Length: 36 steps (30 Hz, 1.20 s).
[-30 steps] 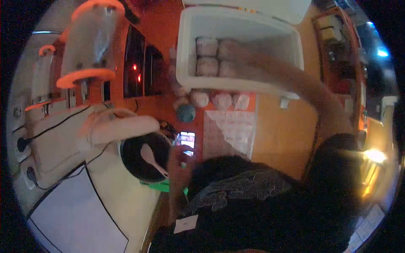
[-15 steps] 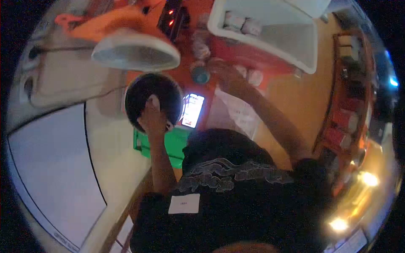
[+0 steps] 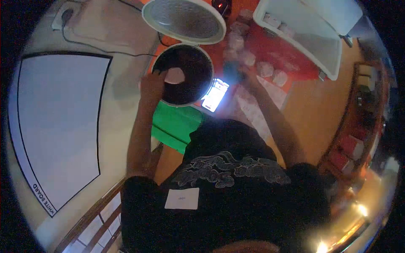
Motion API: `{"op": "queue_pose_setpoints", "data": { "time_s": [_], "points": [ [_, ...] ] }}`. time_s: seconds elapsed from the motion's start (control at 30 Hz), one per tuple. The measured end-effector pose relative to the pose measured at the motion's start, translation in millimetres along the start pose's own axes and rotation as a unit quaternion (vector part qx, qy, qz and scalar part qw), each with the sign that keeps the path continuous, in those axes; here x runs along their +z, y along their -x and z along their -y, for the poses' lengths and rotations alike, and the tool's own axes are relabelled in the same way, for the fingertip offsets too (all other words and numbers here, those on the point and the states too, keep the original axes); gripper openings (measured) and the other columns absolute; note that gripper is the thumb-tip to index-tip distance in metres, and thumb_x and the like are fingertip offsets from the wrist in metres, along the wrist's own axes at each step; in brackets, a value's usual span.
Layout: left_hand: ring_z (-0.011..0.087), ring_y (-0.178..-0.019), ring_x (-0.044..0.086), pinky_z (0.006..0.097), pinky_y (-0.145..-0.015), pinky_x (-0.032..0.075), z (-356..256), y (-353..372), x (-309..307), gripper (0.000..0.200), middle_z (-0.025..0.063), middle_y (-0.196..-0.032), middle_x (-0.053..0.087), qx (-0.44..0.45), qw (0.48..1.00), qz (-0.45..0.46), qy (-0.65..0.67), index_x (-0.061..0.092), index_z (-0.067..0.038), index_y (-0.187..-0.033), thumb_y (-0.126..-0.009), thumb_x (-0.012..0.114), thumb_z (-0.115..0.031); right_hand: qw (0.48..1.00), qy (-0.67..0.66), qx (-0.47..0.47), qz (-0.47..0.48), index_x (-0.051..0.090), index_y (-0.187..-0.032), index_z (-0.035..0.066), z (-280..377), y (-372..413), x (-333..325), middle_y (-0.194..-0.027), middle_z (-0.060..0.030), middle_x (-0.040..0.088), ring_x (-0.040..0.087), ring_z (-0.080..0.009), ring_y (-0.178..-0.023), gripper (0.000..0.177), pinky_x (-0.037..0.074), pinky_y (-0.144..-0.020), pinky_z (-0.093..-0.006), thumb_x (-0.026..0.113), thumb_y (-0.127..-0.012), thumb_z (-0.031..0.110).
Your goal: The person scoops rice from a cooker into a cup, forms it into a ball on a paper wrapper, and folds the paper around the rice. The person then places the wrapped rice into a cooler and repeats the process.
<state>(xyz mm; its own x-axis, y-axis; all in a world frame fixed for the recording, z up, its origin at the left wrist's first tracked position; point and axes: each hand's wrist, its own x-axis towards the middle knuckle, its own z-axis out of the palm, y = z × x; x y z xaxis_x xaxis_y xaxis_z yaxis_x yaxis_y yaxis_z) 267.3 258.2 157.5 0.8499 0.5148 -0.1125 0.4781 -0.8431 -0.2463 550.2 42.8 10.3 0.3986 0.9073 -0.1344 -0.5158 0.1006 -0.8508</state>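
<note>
A large round cooker (image 3: 206,52) with a dark inside stands with its lid (image 3: 185,21) raised. My left hand (image 3: 154,84) is over the cooker's left rim, its fingers closed at the edge of a pale, flat, rounded thing (image 3: 175,76) above the dark inside. What kind of thing it is, I cannot make out. To the right, my right hand (image 3: 249,78) is blurred, with its fingers against a teal cup-like thing (image 3: 231,69). Just below that, a lit phone (image 3: 215,96) lies beside the cooker.
Several pale wrapped bundles (image 3: 265,68) line the red-orange table. A white open box (image 3: 333,63) at the back right holds more bundles. Below the cooker is a green container (image 3: 175,126). A power cord (image 3: 105,52) runs along the wall past a whiteboard (image 3: 63,122).
The view has shifted. My left hand has moved from within the cooker to its left rim, with the pale thing. My right hand and the teal thing have come nearer to me.
</note>
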Motion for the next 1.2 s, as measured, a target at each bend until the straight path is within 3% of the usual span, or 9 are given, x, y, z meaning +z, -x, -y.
{"op": "queue_pose_setpoints", "data": {
  "time_s": [0.1, 0.17, 0.23, 0.3, 0.37, 0.6, 0.73, 1.0, 1.2],
  "points": [
    [0.0301, -0.088, 0.066, 0.0492, -0.079, 0.051, 12.7, -32.2, 7.6, 0.031, 0.0122, -0.103, 0.067, 0.043, 0.997, -0.059, -0.032, 0.064, -0.013, -0.114, -0.085, 0.054, -0.016, 0.973, -0.181, 0.144, 0.013, 0.055, -0.127, 0.0, -19.6, 38.3, 0.3, -0.112, -0.0084, 0.065, 0.062, -0.0239, -0.099, 0.041, 0.052, -0.087, -0.0374, 0.055, -0.09, 0.017],
    [0.0295, -0.091, 0.065, 0.0498, -0.081, 0.05, 9.7, -52.2, 3.1, 0.03, 0.0118, -0.102, 0.068, 0.058, 0.998, -0.012, -0.025, 0.066, -0.013, -0.113, -0.085, 0.054, -0.016, 0.975, 0.046, 0.2, 0.086, 0.045, -0.139, 0.005, -10.6, 45.2, 36.6, -0.125, -0.0094, 0.06, 0.061, -0.023, -0.104, 0.053, 0.048, -0.094, -0.035, 0.057, -0.089, 0.018],
    [0.0289, -0.094, 0.065, 0.0504, -0.084, 0.049, 16.0, -71.1, 15.1, 0.03, 0.0113, -0.1, 0.068, 0.075, 0.997, 0.031, -0.02, 0.067, -0.013, -0.112, -0.086, 0.053, -0.016, 0.979, 0.08, 0.168, 0.088, 0.042, -0.141, 0.005, 5.8, 57.4, 68.8, -0.128, -0.0101, 0.057, 0.06, -0.0226, -0.106, 0.057, 0.046, -0.097, -0.0344, 0.057, -0.088, 0.019],
    [0.0291, -0.095, 0.065, 0.0494, -0.086, 0.048, 25.7, -85.5, 56.0, 0.027, 0.0098, -0.097, 0.069, 0.151, 0.974, -0.14, 0.093, 0.069, -0.013, -0.108, -0.085, 0.055, -0.017, 0.985, 0.044, 0.142, 0.092, 0.038, -0.144, 0.004, -42.2, 41.0, 54.1, -0.13, -0.0112, 0.056, 0.057, -0.0214, -0.111, 0.063, 0.045, -0.099, -0.0345, 0.056, -0.086, 0.02],
    [0.0292, -0.096, 0.066, 0.0487, -0.087, 0.048, 27.5, -91.7, 65.5, 0.027, 0.0099, -0.098, 0.069, 0.166, 0.973, -0.143, 0.066, 0.069, -0.014, -0.107, -0.084, 0.057, -0.02, 0.98, 0.091, 0.153, 0.084, 0.037, -0.144, 0.004, 24.5, 53.8, 90.4, -0.131, -0.0113, 0.055, 0.056, -0.0214, -0.113, 0.065, 0.044, -0.099, -0.0348, 0.057, -0.085, 0.021],
    [0.0296, -0.096, 0.066, 0.0518, -0.086, 0.046, 2.9, -76.0, 26.2, 0.036, 0.0104, -0.103, 0.069, 0.118, 0.987, 0.024, 0.103, 0.068, -0.021, -0.113, -0.078, 0.066, -0.029, 0.972, 0.137, 0.163, 0.099, 0.036, -0.144, 0.004, 16.2, 57.0, 89.7, -0.126, -0.0108, 0.058, 0.058, -0.0226, -0.109, 0.066, 0.047, -0.096, -0.0362, 0.058, -0.084, 0.022],
    [0.0299, -0.095, 0.066, 0.05, -0.084, 0.048, 0.5, -71.5, 45.6, 0.036, 0.0102, -0.103, 0.069, 0.145, 0.988, -0.028, 0.054, 0.068, -0.021, -0.114, -0.078, 0.064, -0.027, 0.97, 0.16, 0.168, 0.078, 0.038, -0.142, 0.003, 13.1, 55.8, 88.2, -0.126, -0.0107, 0.057, 0.058, -0.022, -0.108, 0.062, 0.048, -0.094, -0.0358, 0.057, -0.085, 0.021],
    [0.0334, -0.092, 0.066, 0.0498, -0.081, 0.052, -31.6, -41.9, 21.1, 0.033, 0.0111, -0.096, 0.069, 0.166, 0.962, -0.056, 0.211, 0.068, -0.021, -0.108, -0.076, 0.062, -0.018, 0.962, 0.206, 0.169, 0.062, 0.037, -0.143, 0.005, 25.6, 60.3, 97.7, -0.13, -0.0101, 0.054, 0.056, -0.0235, -0.111, 0.061, 0.041, -0.102, -0.0363, 0.054, -0.087, 0.024],
    [0.0327, -0.084, 0.068, 0.0516, -0.075, 0.052, -7.0, -41.4, 62.9, 0.023, 0.0122, -0.088, 0.069, 0.106, 0.97, 0.006, 0.22, 0.068, -0.02, -0.101, -0.08, 0.06, -0.016, 0.97, 0.129, 0.189, 0.086, 0.041, -0.139, 0.004, 4.6, 57.0, 64.7, -0.126, -0.0108, 0.057, 0.058, -0.0229, -0.108, 0.053, 0.045, -0.099, -0.0364, 0.051, -0.094, 0.029]
  ]
}}
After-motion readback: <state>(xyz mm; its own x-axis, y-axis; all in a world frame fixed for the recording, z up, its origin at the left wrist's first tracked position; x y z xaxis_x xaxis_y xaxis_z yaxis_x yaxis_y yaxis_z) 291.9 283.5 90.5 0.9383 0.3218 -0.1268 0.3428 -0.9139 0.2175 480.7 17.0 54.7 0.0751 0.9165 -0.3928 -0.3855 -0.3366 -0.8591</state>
